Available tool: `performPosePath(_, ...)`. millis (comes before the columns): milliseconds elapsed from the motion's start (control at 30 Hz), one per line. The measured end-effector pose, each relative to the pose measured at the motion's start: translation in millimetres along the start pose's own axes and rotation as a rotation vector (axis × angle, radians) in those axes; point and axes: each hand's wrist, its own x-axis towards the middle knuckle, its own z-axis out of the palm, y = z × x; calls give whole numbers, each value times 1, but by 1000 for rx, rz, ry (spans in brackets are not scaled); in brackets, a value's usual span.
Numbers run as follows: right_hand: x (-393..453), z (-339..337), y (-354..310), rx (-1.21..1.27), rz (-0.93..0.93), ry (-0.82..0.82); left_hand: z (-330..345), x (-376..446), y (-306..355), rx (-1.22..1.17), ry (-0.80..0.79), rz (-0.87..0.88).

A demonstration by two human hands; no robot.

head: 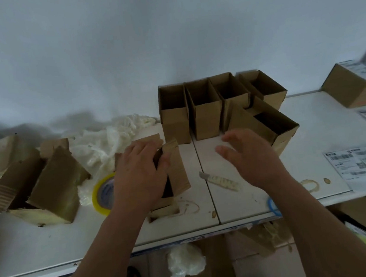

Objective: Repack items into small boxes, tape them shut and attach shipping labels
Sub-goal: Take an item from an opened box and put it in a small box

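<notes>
1. Head view: the left hand (139,176) reaches forward over the white table (311,124), palm down on a small open box (176,168) near the table's middle.
2. Its fingers curl round the box's flaps, thumb against the right flap.
3. The right hand (250,156) hovers to the right of the box, apart from it, fingers spread and relaxed, holding nothing.
4. A utility knife (221,181) lies between the hands; a tape roll (100,195) sits left of the box.
</notes>
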Motion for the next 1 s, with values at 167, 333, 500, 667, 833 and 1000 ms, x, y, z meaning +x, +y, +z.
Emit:
performPosePath(167,4,-18,20,-195,-16,343,13,-5,31,-67,1,128)
performPosePath(333,3,-30,43,-280,316,269,17,-8,46,-82,-84,144)
performPosePath(500,-1,-22,51,-339,320,245,11,-10,42,-124,-115,100)
performPosePath(667,0,-18,44,-384,252,322,7,-18,42,-134,-142,114)
performPosePath(833,-13,-20,-1,-424,59,409,-1,-18,36,-136,-111,79)
performPosePath(1000,-48,2,-38,-461,-39,209,-10,-14,16,-121,-72,2)
